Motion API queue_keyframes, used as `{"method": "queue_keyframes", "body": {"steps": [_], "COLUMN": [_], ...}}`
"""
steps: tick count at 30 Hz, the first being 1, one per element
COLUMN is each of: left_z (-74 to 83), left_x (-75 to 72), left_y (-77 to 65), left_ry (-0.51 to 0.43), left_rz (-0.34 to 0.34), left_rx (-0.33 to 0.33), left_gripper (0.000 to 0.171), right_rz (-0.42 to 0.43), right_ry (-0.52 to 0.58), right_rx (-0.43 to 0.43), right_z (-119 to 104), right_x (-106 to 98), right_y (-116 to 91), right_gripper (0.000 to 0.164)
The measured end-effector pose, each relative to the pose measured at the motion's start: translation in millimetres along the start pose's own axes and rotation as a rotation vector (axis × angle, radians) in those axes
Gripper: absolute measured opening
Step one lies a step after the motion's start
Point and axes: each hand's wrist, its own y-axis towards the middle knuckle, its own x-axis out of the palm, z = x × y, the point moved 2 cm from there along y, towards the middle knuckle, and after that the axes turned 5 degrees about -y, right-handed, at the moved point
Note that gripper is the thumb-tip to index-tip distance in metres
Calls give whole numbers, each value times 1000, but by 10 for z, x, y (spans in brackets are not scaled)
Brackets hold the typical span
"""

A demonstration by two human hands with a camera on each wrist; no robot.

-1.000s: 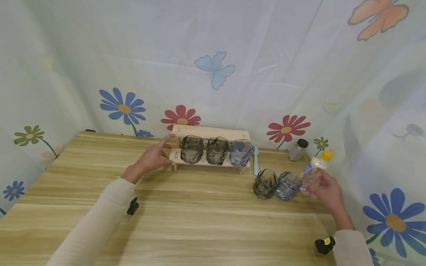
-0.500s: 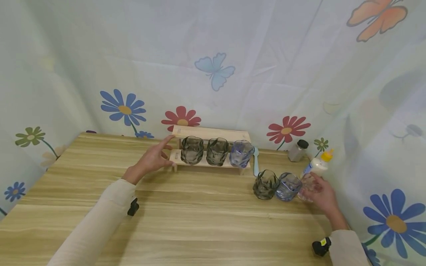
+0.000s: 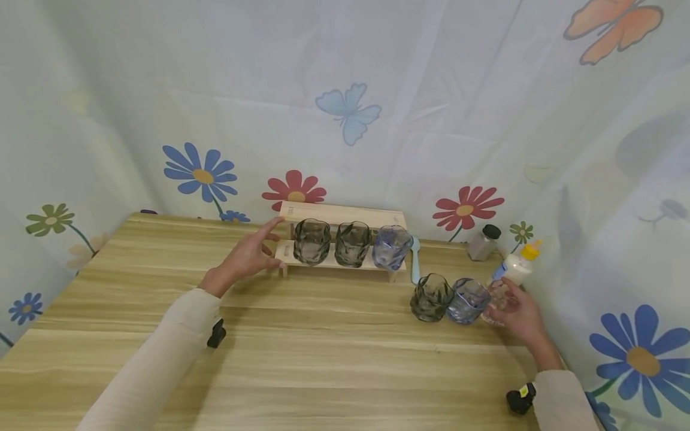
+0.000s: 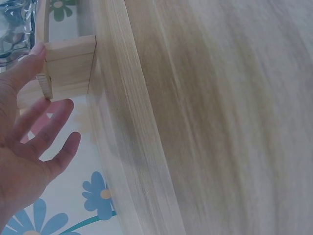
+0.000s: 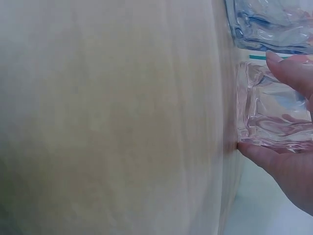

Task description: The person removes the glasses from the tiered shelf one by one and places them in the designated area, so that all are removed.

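My right hand [image 3: 521,315] hides part of the clear glass [image 5: 264,105], which the right wrist view cuts off at its edge; print on the white bottle [image 3: 516,270] is too small for me to read, and the desk [image 3: 323,359] runs out of frame below

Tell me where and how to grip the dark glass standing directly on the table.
Probably grip the dark glass by its upper wall, front and back, from the left: it stands upright, that side is open, and the blue glass crowds its right.
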Motion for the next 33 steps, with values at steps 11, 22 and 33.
{"method": "queue_keyframes", "body": {"steps": [11, 22, 33], "left_z": [-4, -23, -27], "left_x": [3, -3, 12], "left_y": [14, 12, 17], "left_ry": [-5, -1, 5], "left_rz": [8, 7, 11], "left_rx": [-9, -10, 7], "left_gripper": [107, 108, 108], "right_rz": [-10, -57, -41], "right_ry": [-12, -106, -99], "right_rx": [11, -115, -94], "right_z": [14, -126, -474], "right_x": [5, -239, -416], "right_y": [34, -13, 80], "right_gripper": [90, 99, 95]}}
